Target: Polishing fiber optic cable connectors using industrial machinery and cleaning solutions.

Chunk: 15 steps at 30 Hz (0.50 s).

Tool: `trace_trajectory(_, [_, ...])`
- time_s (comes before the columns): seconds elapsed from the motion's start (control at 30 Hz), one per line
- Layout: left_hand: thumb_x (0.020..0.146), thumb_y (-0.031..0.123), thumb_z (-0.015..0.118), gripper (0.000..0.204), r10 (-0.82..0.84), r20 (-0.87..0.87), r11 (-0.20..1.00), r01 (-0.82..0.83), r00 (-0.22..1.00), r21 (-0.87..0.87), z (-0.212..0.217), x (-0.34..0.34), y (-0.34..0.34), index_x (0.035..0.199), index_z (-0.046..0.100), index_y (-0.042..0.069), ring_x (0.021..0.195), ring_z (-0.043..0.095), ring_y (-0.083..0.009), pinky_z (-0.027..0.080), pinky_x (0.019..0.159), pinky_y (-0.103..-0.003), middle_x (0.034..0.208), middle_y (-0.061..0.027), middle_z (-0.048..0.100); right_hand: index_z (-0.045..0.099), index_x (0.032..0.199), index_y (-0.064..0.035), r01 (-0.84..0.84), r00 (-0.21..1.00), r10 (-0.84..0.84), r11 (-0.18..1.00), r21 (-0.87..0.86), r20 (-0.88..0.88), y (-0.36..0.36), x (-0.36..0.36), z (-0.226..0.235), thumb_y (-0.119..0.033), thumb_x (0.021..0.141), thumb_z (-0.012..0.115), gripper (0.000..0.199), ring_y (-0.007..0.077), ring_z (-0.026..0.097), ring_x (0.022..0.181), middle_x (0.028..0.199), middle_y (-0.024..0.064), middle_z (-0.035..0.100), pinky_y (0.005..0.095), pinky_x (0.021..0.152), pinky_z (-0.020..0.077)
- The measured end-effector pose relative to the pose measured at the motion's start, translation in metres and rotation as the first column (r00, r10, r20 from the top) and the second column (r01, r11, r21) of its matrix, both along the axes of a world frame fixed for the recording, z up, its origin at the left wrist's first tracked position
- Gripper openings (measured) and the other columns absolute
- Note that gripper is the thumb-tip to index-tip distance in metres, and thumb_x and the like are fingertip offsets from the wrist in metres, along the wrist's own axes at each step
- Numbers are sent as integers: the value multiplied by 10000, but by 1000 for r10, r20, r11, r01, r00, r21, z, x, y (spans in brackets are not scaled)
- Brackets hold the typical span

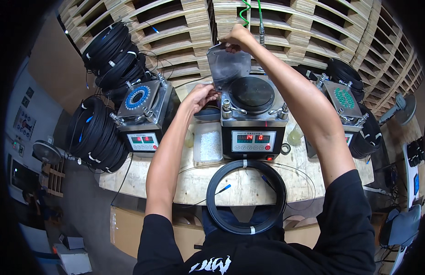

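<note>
A square grey metal plate (228,66) is tilted up at the back left of the middle polishing machine (252,137). My right hand (236,39) is closed on the plate's upper edge. Beside its lower left corner, my left hand (204,97) has its fingers curled in, and the fingertips appear to grip that corner. Below the plate, the machine's round black disc (252,94) lies uncovered on the metal top. Corner clamps (227,107) stand along the front of that top. A red-lit display (250,137) glows on the front panel.
Polishing machines with ring-filled plates stand left (139,98) and right (344,98). A tray of white pieces (210,144) sits beside the middle machine. A black cable coil (213,206) lies over the table's front edge. Cable coils (91,133) pile left; wooden pallets (175,27) rise behind.
</note>
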<state>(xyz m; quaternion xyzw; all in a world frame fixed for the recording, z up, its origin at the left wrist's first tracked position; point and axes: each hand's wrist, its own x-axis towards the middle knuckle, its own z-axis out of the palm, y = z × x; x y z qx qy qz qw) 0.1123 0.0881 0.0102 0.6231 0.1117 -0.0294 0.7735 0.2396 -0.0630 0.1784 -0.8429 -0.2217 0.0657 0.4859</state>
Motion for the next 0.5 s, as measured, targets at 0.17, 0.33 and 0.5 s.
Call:
trace_trajectory(0.17, [981,81,619,104,-21,-147,999,14,989,-46,9,7,7,957,665,-9,715,647,-128,548,593,-188,874,-98,690,639,723,103,-33,994,49,987,156,-101,-26,-19,6,-88,753,860,293,209,698,556,713,158,703,334,443,586])
trace_trajectory(0.33, [972,177,700,197,-223,-90,942,191,971,-276,38,-9,-8,1064,658,7,709,594,-89,505,574,-183,893,-68,653,635,877,3,-170,984,175,978,121,-28,-99,-38,27,-182,936,723,213,109,651,572,692,65,666,232,497,535])
trace_trajectory(0.5, [974,162,702,326,-229,165,936,264,959,-235,42,-39,-28,1261,624,28,775,573,-51,485,631,-155,966,-8,657,555,1277,-40,-193,979,202,959,209,-26,-158,-52,1,-172,970,696,363,55,570,745,911,12,640,239,598,456])
